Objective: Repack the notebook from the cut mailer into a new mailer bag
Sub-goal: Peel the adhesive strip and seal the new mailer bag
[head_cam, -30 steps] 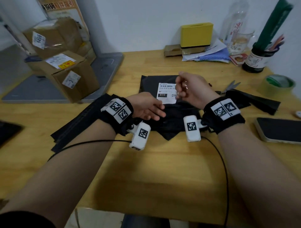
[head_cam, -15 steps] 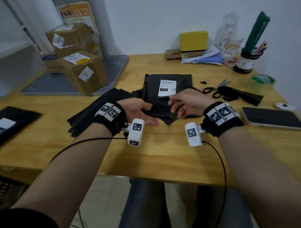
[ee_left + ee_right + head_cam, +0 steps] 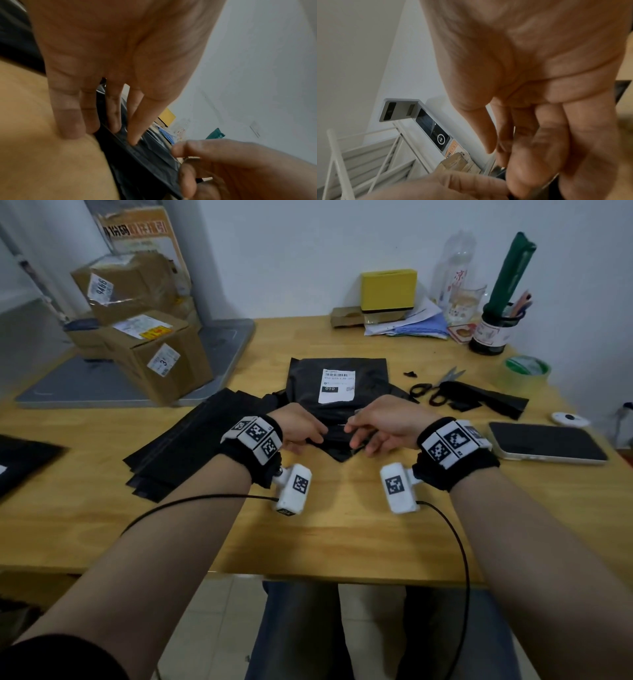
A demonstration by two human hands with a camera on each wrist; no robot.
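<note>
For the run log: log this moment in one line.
left hand: on mailer near edge | right hand: same | notebook: unseen | scissors: idle

The left hand (image 3: pixel 120 56) is reaching down from the top of the left wrist view, its straight fingers (image 3: pixel 137 127) pressing onto the near edge of the black mailer (image 3: pixel 147 162), which is lying on the wooden table (image 3: pixel 42 155). The right hand (image 3: pixel 240 169) is coming in from the lower right, its thumb and fingers closing on the same edge. A yellow box (image 3: pixel 169 117) is showing blurred behind, against a pale wall (image 3: pixel 257 67).
</note>
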